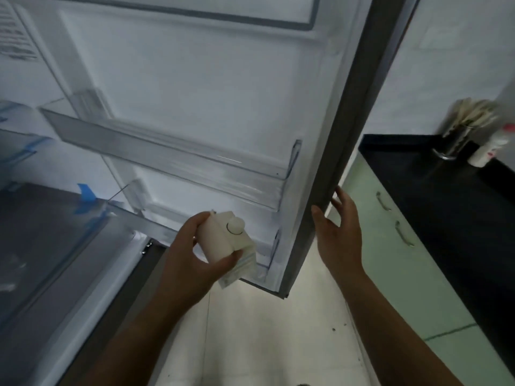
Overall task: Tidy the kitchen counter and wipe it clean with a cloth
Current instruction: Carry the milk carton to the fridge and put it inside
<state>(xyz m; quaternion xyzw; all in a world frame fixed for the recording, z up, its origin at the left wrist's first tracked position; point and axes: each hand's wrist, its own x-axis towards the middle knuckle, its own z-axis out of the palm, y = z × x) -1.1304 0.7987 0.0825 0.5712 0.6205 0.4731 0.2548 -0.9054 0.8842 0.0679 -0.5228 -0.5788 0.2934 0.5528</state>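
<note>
My left hand [192, 254] grips a white carton [227, 240] with a round cap, held tilted just in front of the lowest shelf of the open fridge door [200, 87]. My right hand [338, 232] rests on the grey outer edge of that door [331, 151], thumb on the inner side and fingers behind it. The black kitchen counter [451, 196] lies to the right.
Two clear door shelves [172, 160] are bare. The fridge interior [41, 232] with blue tape strips is at the left. On the counter stand a metal holder of utensils [457, 135] and a white bottle [487, 146]. Green cabinets [390, 246] sit under the counter.
</note>
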